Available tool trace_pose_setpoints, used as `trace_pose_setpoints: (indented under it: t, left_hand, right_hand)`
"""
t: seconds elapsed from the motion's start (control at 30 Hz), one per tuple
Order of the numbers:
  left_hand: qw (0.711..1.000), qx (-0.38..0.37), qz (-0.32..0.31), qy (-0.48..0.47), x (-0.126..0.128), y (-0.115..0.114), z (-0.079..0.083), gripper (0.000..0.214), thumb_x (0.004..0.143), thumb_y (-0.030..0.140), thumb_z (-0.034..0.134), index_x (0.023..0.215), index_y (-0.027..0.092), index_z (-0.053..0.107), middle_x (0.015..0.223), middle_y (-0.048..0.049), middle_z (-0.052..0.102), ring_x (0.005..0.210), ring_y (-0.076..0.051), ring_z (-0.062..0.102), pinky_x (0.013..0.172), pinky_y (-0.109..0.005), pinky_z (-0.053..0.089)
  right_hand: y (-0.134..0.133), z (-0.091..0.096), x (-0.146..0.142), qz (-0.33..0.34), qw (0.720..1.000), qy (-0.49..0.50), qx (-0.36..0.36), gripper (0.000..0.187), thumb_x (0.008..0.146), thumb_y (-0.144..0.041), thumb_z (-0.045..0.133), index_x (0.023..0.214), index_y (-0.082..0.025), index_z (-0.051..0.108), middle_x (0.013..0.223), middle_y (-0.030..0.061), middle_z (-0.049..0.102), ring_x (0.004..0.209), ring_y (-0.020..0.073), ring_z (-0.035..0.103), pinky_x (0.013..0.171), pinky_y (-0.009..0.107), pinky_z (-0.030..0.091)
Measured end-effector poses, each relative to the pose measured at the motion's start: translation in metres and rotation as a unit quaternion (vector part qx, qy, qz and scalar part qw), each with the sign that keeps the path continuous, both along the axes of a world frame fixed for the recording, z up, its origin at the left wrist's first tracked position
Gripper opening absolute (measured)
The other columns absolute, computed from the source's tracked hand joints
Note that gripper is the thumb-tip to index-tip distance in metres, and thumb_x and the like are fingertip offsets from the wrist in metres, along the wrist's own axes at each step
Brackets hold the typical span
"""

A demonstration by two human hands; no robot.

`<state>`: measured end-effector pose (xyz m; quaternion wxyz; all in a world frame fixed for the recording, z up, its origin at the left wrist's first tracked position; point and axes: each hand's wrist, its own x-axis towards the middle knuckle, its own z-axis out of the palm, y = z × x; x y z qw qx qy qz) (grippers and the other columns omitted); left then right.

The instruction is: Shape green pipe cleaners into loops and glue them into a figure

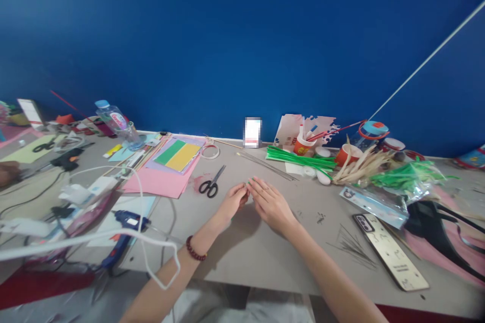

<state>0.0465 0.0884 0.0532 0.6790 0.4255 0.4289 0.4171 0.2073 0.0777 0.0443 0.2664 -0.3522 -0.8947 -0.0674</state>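
Note:
My left hand [235, 201] and my right hand [270, 203] meet above the middle of the grey table, fingertips against fingertips. The left thumb and fingers are pinched together. My right hand has its fingers pressed together and bent over toward the left one. A tiny green speck shows at the fingertips; what the hands hold is too small and hidden to name. Black-handled scissors [212, 181] lie left of my left hand. Thin dark wires [267, 165] rest beyond the hands, and a bundle of similar wires [352, 247] lies right of my right forearm.
A blue glue gun [123, 237], a white cable [141, 192] and coloured sheets [166, 179] are at left. Green pipe cleaners [299, 158], a paper cup [304, 145], a phone [392, 252] and plastic packets [375, 204] are at right. A lit screen [252, 132] stands against the blue wall.

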Motion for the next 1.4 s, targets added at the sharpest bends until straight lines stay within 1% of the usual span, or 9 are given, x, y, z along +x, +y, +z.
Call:
trace_pose_setpoints:
  t: [0.13, 0.23, 0.37, 0.5, 0.6, 0.73, 0.9, 1.23, 1.4]
  left_hand:
    - [0.999, 0.025, 0.010, 0.022, -0.001, 0.001, -0.001, 0.035, 0.071, 0.047, 0.058, 0.062, 0.018, 0.039, 0.049, 0.0091, 0.026, 0.043, -0.005, 0.019, 0.042, -0.021, 0.013]
    - [0.997, 0.060, -0.001, 0.054, -0.002, 0.000, 0.000, 0.034, 0.074, 0.047, 0.054, 0.062, 0.018, 0.042, 0.051, 0.0078, 0.027, 0.045, -0.006, 0.021, 0.044, -0.022, 0.016]
    - [0.992, 0.086, -0.021, 0.094, -0.002, -0.004, 0.004, 0.031, 0.078, 0.043, 0.050, 0.061, 0.018, 0.045, 0.050, 0.0069, 0.026, 0.047, -0.008, 0.022, 0.045, -0.024, 0.017]
    - [0.987, 0.119, -0.039, 0.101, 0.000, -0.007, 0.006, 0.029, 0.080, 0.039, 0.049, 0.062, 0.018, 0.047, 0.051, 0.0055, 0.029, 0.048, -0.008, 0.024, 0.046, -0.025, 0.016]
    - [0.992, 0.088, -0.072, 0.061, 0.001, -0.007, 0.005, 0.030, 0.079, 0.044, 0.051, 0.065, 0.017, 0.048, 0.051, 0.0061, 0.027, 0.046, -0.007, 0.020, 0.045, -0.026, 0.013]
    - [0.989, -0.012, -0.145, 0.008, 0.000, -0.006, 0.006, 0.037, 0.073, 0.052, 0.057, 0.068, 0.016, 0.050, 0.048, 0.0087, 0.020, 0.044, -0.005, 0.011, 0.045, -0.026, 0.007]
    - [0.981, -0.037, -0.187, -0.035, 0.001, -0.008, 0.004, 0.041, 0.072, 0.056, 0.058, 0.073, 0.016, 0.048, 0.050, 0.0085, 0.023, 0.043, -0.004, 0.013, 0.044, -0.024, 0.006]
    - [0.990, -0.006, -0.130, -0.048, 0.006, -0.007, -0.005, 0.036, 0.074, 0.051, 0.059, 0.073, 0.017, 0.044, 0.050, 0.0098, 0.022, 0.042, -0.003, 0.012, 0.042, -0.023, 0.005]
    - [0.993, 0.013, -0.109, -0.051, 0.006, -0.006, -0.009, 0.038, 0.077, 0.052, 0.055, 0.068, 0.018, 0.042, 0.049, 0.0096, 0.022, 0.041, -0.003, 0.013, 0.042, -0.023, 0.006]
  right_hand:
    - [-0.001, -0.006, -0.001, -0.013, 0.994, 0.104, -0.041, 0.051, 0.087, -0.011, 0.036, 0.138, -0.022, 0.036, 0.137, 0.0074, 0.047, 0.130, 0.0207, 0.037, 0.104, 0.041, 0.037]
    - [0.000, -0.011, -0.003, -0.049, 0.958, 0.267, -0.091, 0.042, 0.088, -0.017, 0.042, 0.129, -0.022, 0.047, 0.130, 0.0104, 0.052, 0.119, 0.0229, 0.048, 0.099, 0.043, 0.041]
    - [0.004, -0.016, -0.006, -0.074, 0.853, 0.449, -0.254, 0.030, 0.085, -0.029, 0.052, 0.112, -0.020, 0.061, 0.103, 0.0105, 0.066, 0.090, 0.0216, 0.062, 0.081, 0.038, 0.051]
    - [0.007, -0.015, -0.009, -0.052, 0.732, 0.544, -0.407, 0.028, 0.076, -0.036, 0.063, 0.098, -0.020, 0.067, 0.083, 0.0045, 0.066, 0.070, 0.0157, 0.058, 0.068, 0.030, 0.049]
    - [0.006, -0.011, -0.008, -0.013, 0.691, 0.545, -0.475, 0.021, 0.074, -0.034, 0.066, 0.089, -0.020, 0.070, 0.071, 0.0004, 0.061, 0.061, 0.0117, 0.051, 0.063, 0.026, 0.043]
    - [0.004, -0.007, -0.007, 0.016, 0.688, 0.539, -0.485, 0.013, 0.072, -0.032, 0.068, 0.069, -0.020, 0.071, 0.076, 0.0009, 0.060, 0.061, 0.0107, 0.046, 0.059, 0.024, 0.038]
    - [0.005, -0.006, -0.006, 0.003, 0.713, 0.544, -0.442, 0.022, 0.070, -0.033, 0.069, 0.052, -0.020, 0.067, 0.065, 0.0002, 0.054, 0.062, 0.0123, 0.043, 0.060, 0.025, 0.036]
    - [0.006, -0.009, -0.007, -0.025, 0.725, 0.546, -0.419, 0.019, 0.071, -0.038, 0.067, 0.069, -0.020, 0.071, 0.067, 0.0001, 0.054, 0.060, 0.0119, 0.043, 0.057, 0.025, 0.036]
    - [0.008, -0.002, -0.005, -0.021, 0.694, 0.554, -0.460, 0.029, 0.069, -0.038, 0.068, 0.093, -0.021, 0.070, 0.076, 0.0009, 0.062, 0.059, 0.0110, 0.046, 0.057, 0.025, 0.039]
